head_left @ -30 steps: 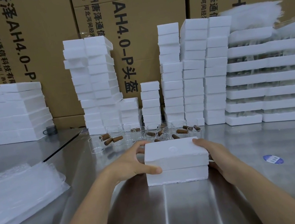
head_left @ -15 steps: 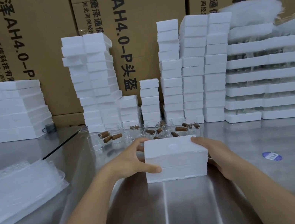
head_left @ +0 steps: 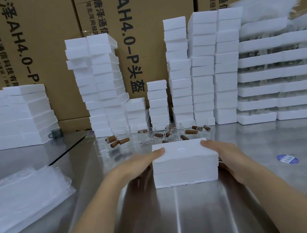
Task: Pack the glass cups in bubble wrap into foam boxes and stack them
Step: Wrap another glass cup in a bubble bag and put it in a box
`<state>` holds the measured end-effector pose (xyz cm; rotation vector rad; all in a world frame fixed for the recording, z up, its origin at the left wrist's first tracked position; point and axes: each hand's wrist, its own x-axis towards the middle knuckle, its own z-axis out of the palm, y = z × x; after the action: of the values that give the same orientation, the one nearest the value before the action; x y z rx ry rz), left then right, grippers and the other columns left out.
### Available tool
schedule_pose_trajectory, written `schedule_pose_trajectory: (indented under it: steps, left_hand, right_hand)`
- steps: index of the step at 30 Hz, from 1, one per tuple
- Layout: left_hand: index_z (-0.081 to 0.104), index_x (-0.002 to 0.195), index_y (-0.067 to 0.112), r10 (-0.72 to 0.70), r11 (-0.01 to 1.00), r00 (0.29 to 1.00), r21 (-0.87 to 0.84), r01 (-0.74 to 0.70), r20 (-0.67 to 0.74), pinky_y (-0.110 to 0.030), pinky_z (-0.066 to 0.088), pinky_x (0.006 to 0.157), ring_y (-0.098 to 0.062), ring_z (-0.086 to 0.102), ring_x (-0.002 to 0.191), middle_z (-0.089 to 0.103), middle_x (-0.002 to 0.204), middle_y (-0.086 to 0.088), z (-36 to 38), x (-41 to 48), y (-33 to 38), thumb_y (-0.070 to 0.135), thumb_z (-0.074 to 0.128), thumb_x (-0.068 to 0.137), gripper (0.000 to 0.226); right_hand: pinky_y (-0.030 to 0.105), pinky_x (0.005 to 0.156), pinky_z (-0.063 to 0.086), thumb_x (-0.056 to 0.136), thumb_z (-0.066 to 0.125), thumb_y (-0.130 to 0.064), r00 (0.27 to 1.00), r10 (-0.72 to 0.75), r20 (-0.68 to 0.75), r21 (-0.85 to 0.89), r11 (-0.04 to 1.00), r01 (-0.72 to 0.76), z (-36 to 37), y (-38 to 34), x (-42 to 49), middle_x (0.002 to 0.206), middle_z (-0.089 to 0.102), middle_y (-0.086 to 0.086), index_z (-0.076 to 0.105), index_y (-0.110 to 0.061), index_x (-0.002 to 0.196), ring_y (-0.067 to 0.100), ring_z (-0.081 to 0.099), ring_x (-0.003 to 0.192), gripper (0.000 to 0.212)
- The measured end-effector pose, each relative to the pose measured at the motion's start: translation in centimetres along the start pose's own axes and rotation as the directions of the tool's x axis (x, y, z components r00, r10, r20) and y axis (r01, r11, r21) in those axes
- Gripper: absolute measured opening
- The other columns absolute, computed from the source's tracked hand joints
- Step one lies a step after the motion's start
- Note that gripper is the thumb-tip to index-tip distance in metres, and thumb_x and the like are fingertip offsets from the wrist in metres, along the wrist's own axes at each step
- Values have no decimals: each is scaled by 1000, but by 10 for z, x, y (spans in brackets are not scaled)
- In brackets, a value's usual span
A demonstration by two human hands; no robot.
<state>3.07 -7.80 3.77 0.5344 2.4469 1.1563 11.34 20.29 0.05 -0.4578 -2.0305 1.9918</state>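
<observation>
Black print "AH4.0-P头盔" and "沧州唐泽通信科技有" on the brown cardboard cartons (head_left: 150, 5) along the back

Packing station in warehouse or small factory. Work surface: steel table (head_left: 186, 222). Behind table: wall of large printed cardboard cartons (head_left: 157, 44). Along table's back edge: many tall columns of white foam boxes (head_left: 181, 71). Table's left side: heap of bubble wrap (head_left: 20, 199). Mid-table: loose glass cups (head_left: 147, 135), brown stoppers (head_left: 124, 141).

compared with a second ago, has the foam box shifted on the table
No. The foam box keeps its place left of the blue sticker and just before the glass cups.
</observation>
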Motion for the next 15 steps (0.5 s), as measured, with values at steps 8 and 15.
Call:
schedule_pose_trajectory:
  steps: [8,15]
  left_hand:
    - [78,106,32,-50,897,990,-442,-13,-130,-27,58,74,-12,75,91,81,82,17,21,5,14,64,79,84,38]
    - [75,107,26,-38,771,966,-622,-135,-256,-38,63,76,-22,73,90,79,100,-2,15,1,23,44,85,81,33]
  right_hand:
    - [40,92,58,90,76,-43,999,-42,5,79,996,42,-6,1,-4,104,81,2,76,-16,113,23,76,100,35]
    - [42,104,53,72,79,-48,993,-101,58,31,995,99,-3,-13,-16,110,80,-3,75,-20,116,20,72,108,52]
